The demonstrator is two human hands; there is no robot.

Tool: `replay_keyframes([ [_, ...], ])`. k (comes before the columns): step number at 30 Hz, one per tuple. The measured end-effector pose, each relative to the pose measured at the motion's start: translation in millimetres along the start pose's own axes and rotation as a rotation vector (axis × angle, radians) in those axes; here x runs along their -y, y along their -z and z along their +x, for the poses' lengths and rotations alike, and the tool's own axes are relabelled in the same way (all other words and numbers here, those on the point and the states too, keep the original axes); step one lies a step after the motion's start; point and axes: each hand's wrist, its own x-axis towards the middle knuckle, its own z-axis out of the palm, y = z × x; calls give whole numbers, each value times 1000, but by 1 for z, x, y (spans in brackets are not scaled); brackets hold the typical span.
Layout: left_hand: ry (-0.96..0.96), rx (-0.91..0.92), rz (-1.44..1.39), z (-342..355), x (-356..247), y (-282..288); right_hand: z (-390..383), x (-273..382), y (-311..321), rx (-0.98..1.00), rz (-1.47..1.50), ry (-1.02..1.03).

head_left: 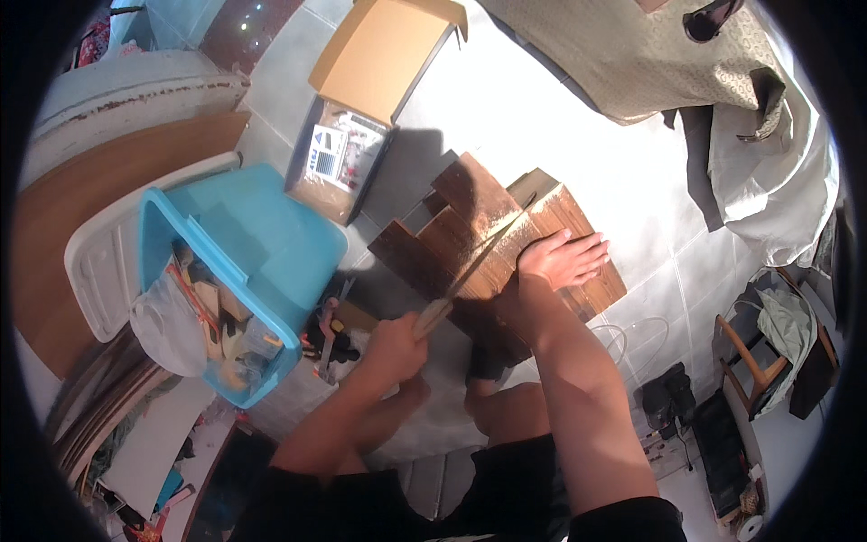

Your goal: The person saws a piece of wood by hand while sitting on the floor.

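My left hand [395, 352] grips the pale handle of a hand saw [479, 257], whose long thin blade slants up to the right across a stepped stack of dark brown wooden boards [587, 271]. My right hand [564, 260] lies palm-down with fingers spread on the board to the right of the blade. The boards rest on the pale tiled floor in front of my legs, their upper surfaces partly in bright sunlight.
An open cardboard box [379, 45] stands beyond the boards. A blue plastic tub [253, 226] of tools lies at the left, with small tools [330, 339] beside it. Fabric [632, 63] covers the upper right. A wooden-framed chair [736, 361] and a cable [659, 330] are at the right.
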Motion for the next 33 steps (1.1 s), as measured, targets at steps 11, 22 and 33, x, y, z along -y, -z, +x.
replay_keyframes([
  [11, -85, -96, 70, -6, 4, -2, 1, 0, -2, 4, -5, -5],
  [22, -73, -79, 87, 49, -35, 2, -7, 2, -11, -46, -22, 12],
  [33, -26, -164, -77, 70, -30, -14, -18, 13, -12, -56, -78, 13],
])
